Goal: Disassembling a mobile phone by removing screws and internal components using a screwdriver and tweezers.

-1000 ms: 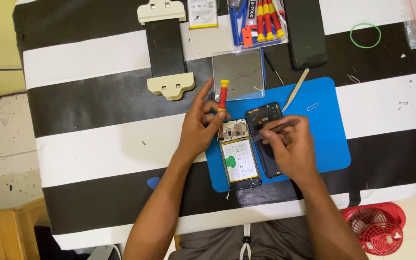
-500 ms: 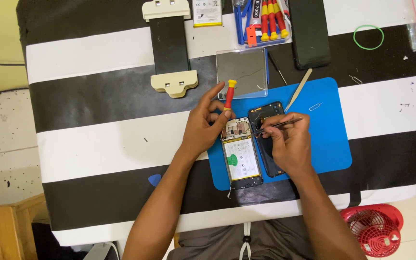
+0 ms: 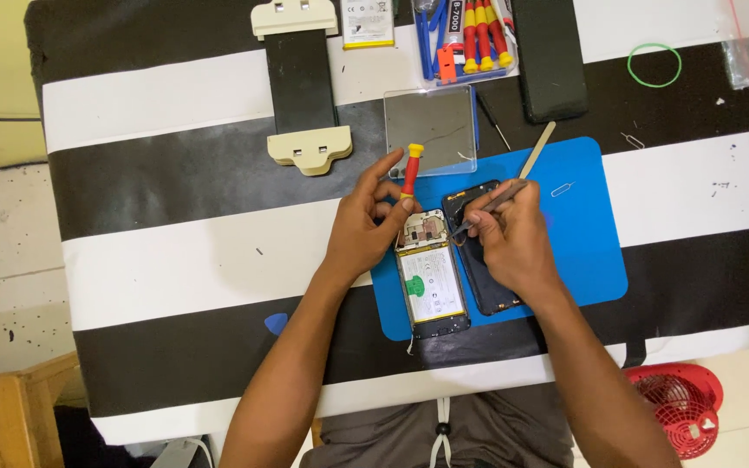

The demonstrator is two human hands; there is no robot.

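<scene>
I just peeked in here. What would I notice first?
An opened phone lies on the blue mat at the middle, insides showing. The left hand holds a red and yellow screwdriver upright over it; the right hand holds tweezers beside it, over the black back cover.

Light is bright, even, soft, prob. daylight from above/left. Shadows faint, just under the left hand (image 3: 364, 227) and right hand (image 3: 513, 244). Mild glare on the clear plastic lid (image 3: 431, 130) and blue mat (image 3: 591, 225). Focus sharp centre-frame, no motion blur; slight wide-angle bend at the edges.
</scene>
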